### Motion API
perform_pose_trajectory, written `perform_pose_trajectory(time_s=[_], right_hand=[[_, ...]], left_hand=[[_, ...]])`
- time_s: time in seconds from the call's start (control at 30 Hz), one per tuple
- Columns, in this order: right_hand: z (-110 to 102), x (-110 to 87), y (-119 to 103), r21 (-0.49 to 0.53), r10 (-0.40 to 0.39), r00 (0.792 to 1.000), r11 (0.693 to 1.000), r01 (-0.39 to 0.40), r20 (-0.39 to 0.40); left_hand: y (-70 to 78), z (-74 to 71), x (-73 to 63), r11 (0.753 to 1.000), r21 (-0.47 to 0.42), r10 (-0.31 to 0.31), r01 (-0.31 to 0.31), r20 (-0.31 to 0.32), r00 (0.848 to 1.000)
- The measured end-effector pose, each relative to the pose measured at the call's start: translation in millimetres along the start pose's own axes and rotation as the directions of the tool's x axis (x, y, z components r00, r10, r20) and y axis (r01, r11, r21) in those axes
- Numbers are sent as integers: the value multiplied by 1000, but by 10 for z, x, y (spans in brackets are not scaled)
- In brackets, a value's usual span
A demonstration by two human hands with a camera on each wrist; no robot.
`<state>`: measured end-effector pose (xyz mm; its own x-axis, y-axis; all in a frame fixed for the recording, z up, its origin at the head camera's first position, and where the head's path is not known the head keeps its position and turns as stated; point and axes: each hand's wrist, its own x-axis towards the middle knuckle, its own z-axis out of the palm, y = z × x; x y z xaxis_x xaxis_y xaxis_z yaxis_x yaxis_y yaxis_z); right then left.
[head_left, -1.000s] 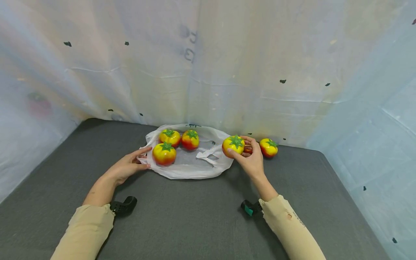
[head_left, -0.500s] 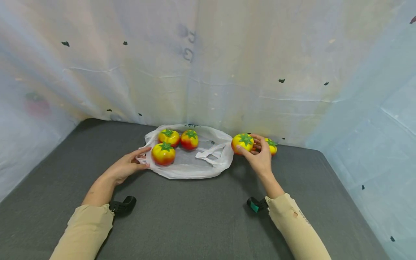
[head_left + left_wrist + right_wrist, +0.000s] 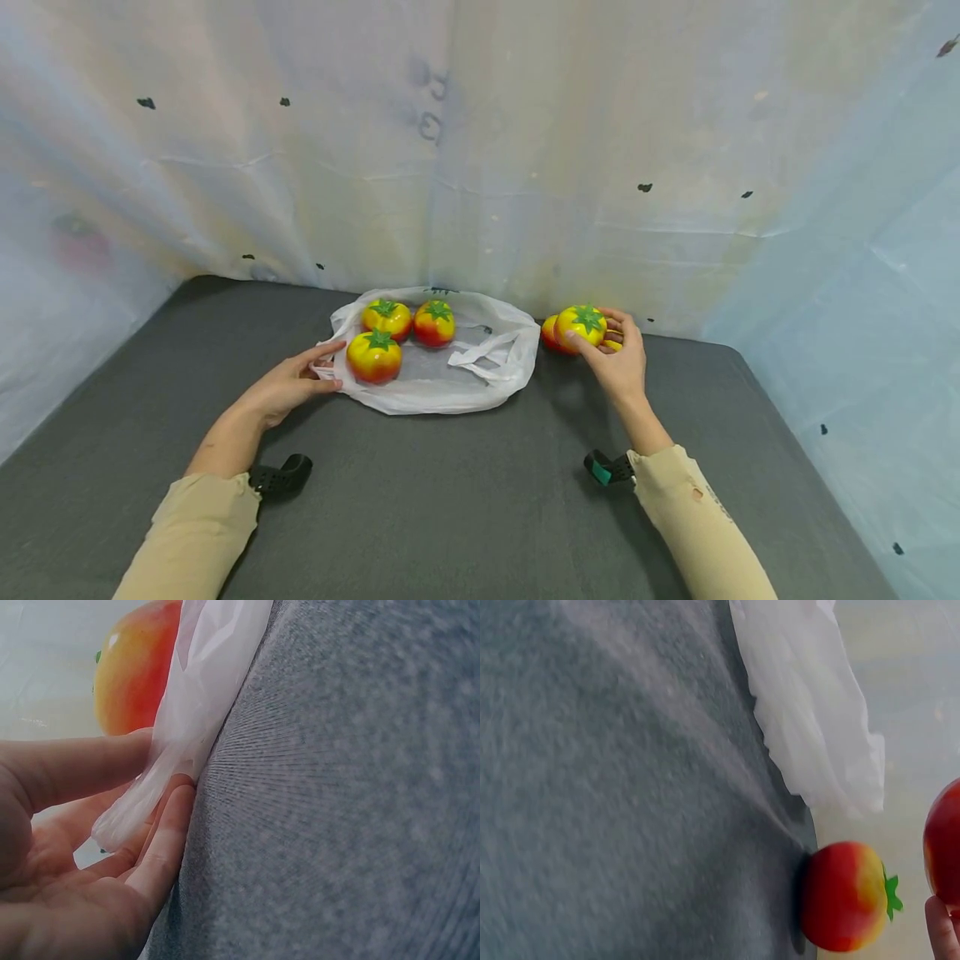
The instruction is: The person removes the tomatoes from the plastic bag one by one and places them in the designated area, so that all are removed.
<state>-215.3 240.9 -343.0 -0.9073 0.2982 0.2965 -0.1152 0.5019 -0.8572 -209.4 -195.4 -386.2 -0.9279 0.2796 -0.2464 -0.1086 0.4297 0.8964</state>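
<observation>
My right hand [image 3: 618, 354] holds a raised tomato [image 3: 582, 323] over the counter [image 3: 450, 500], where a resting tomato [image 3: 846, 896] stands just beside the white plastic bag [image 3: 435, 402], in the way of a low path across. A wide lane runs along the counter's near side, in front of the bag. Three bagged tomatoes [image 3: 373, 358] crowd the left half; a slack strap [image 3: 468, 358] crosses the right. My left hand [image 3: 288, 385] blocks the left edge; a hanging sheet [image 3: 487, 167] walls off the back.
</observation>
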Motion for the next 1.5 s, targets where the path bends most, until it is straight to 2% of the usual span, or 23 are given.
perform_pose_trajectory(time_s=[0.57,0.8,1.5], right_hand=[[-251,119,175,-40,33,995,999,-37,-95],[-305,164,243,-52,71,988,996,-79,-139],[-509,247,435,-65,138,950,985,-162,-280]], left_hand=[[14,19,-13,1000,5,-1,1,-9,1000],[15,21,-4,1000,5,-3,3,-17,1000],[14,22,-12,1000,2,-1,1,-19,1000]])
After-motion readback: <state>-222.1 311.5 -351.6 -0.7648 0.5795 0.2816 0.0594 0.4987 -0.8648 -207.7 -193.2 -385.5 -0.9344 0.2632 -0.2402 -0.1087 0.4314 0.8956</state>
